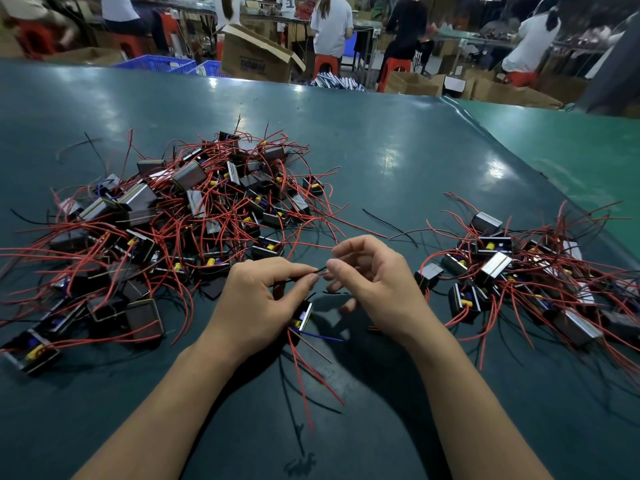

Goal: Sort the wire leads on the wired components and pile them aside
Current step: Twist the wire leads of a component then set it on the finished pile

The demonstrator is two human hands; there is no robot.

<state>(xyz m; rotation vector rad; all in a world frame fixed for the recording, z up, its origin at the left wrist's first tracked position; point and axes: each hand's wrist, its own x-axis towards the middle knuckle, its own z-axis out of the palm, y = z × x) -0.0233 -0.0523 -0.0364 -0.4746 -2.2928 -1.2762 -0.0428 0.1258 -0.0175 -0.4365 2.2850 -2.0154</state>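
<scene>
The left hand (pixel 263 299) grips 1 wired component (pixel 300 318) above the table (pixel 381 161) near its front edge, red leads trailing toward that edge. Both hands pinch its black lead (pixel 320 271), which runs left-right; right hand (pixel 374 282) fingers curled.

black wired component (pixel 300 318) held above table, red leads (pixel 304 372) dangling.

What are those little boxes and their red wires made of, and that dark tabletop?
Component cases: seemingly shiny metal, judging by bright reflections. Red wires: flexible leads, probably plastic-insulated, since they curve loosely. Tabletop: smooth dark green mat, perhaps rubber or vinyl, showing glossy lamp glare.
</scene>
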